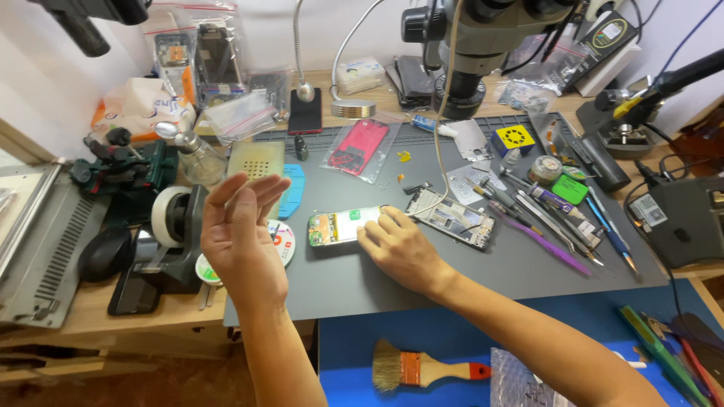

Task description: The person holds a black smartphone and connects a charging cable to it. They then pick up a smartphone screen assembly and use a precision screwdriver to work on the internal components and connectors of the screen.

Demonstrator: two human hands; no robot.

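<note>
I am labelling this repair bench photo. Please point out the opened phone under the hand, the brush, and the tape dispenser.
opened phone [335,227], head view, on its exposed inner board.
brush [422,369], head view, on the orange band by the bristles.
tape dispenser [170,218], head view, on the white tape roll.

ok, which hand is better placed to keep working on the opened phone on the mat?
Probably the right hand: it lies on the grey mat with fingers touching the opened phone. The left hand is raised, palm open, off to the side and holds nothing.
</note>
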